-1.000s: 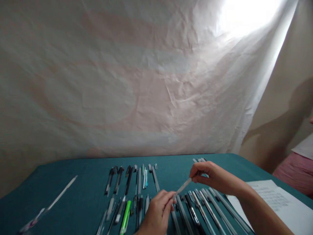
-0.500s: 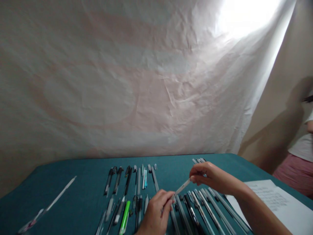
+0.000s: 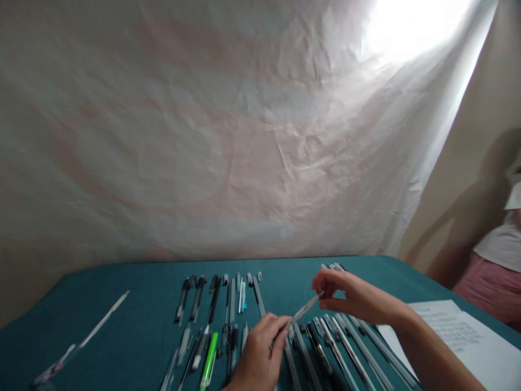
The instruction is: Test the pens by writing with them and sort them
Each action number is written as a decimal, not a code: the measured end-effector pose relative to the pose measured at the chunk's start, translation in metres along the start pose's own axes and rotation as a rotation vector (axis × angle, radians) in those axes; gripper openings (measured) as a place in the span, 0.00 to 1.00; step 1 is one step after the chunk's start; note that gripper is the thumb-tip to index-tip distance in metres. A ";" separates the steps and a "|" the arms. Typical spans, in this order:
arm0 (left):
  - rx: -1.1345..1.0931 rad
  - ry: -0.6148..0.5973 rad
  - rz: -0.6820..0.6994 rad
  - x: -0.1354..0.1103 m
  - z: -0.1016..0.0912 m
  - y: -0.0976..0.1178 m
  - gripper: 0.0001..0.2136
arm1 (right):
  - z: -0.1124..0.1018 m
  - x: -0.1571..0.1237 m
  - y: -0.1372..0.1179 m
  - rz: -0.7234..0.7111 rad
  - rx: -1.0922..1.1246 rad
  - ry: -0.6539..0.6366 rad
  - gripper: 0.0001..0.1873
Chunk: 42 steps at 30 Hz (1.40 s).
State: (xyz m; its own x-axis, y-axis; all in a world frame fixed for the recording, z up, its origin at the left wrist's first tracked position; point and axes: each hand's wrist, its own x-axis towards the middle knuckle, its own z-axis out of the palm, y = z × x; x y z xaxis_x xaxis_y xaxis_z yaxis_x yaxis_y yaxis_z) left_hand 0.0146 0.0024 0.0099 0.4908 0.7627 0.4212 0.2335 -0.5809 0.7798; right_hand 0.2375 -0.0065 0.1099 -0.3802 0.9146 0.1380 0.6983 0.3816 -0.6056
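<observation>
My left hand [image 3: 262,347] is closed, its thumb and fingers pinching the lower end of a slim whitish pen [image 3: 306,308]. The pen slants up to the right over the table. At its upper end my right hand [image 3: 345,290] is closed, with the fingertips gripping the tip. Below both hands lies a row of long clear and dark pens [image 3: 342,347]. Left of my left hand are several more pens, among them a bright green one [image 3: 209,359]. Whether the held piece is a whole pen or only a part is too small to tell.
The table has a dark green cloth [image 3: 134,336]. A long thin whitish pen-like piece [image 3: 103,320] lies at the left. Printed paper sheets [image 3: 451,331] lie at the right. Behind hangs a pale wrinkled sheet [image 3: 244,163]. A person [image 3: 496,255] stands at the far right.
My right fingers have shifted slightly along the pen's upper end, and a little more of it shows between the hands. The person at the right has moved a little.
</observation>
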 end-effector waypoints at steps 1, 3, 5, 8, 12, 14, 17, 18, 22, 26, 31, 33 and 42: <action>0.001 0.000 0.000 0.000 0.000 0.000 0.14 | 0.000 0.000 -0.001 0.001 0.001 -0.003 0.11; 0.004 0.000 0.008 0.000 0.000 -0.001 0.14 | 0.001 0.001 -0.001 0.009 -0.007 0.003 0.10; 0.011 0.004 0.012 0.000 0.000 -0.001 0.14 | 0.002 0.003 -0.001 0.029 -0.026 0.018 0.10; 0.019 -0.002 0.009 0.000 -0.001 -0.001 0.14 | 0.005 0.004 0.001 0.064 -0.060 0.010 0.12; 0.025 -0.014 0.005 0.000 -0.002 0.000 0.13 | 0.006 0.006 0.004 0.104 -0.073 -0.015 0.20; 0.027 -0.013 -0.002 0.000 -0.002 -0.001 0.13 | 0.006 0.005 0.005 0.103 -0.060 -0.007 0.22; 0.022 -0.009 -0.017 0.000 -0.001 -0.002 0.13 | 0.004 0.003 0.005 0.055 -0.045 0.020 0.16; 0.019 -0.008 -0.020 0.000 -0.001 -0.003 0.13 | 0.003 0.002 0.004 0.037 -0.039 0.028 0.18; 0.003 -0.001 -0.010 -0.001 0.000 -0.004 0.13 | 0.001 0.000 0.001 0.006 -0.032 0.018 0.10; -0.007 0.001 -0.001 0.000 0.001 -0.004 0.13 | 0.002 0.002 0.002 0.017 -0.101 0.012 0.09; 0.005 -0.002 -0.013 0.000 0.001 -0.005 0.13 | 0.007 0.006 0.007 0.078 -0.130 -0.004 0.21; 0.009 0.005 -0.023 0.001 0.001 -0.005 0.13 | 0.007 0.005 0.007 0.085 -0.108 0.013 0.19; 0.037 -0.023 -0.026 0.000 0.000 -0.002 0.13 | 0.003 0.001 0.001 0.012 -0.089 0.032 0.07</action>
State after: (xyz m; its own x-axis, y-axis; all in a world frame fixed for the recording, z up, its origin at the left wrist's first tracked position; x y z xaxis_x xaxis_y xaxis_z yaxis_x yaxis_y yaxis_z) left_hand 0.0140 0.0039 0.0081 0.5032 0.7712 0.3899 0.2773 -0.5715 0.7724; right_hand 0.2366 -0.0058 0.1072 -0.3530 0.9223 0.1571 0.7545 0.3800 -0.5351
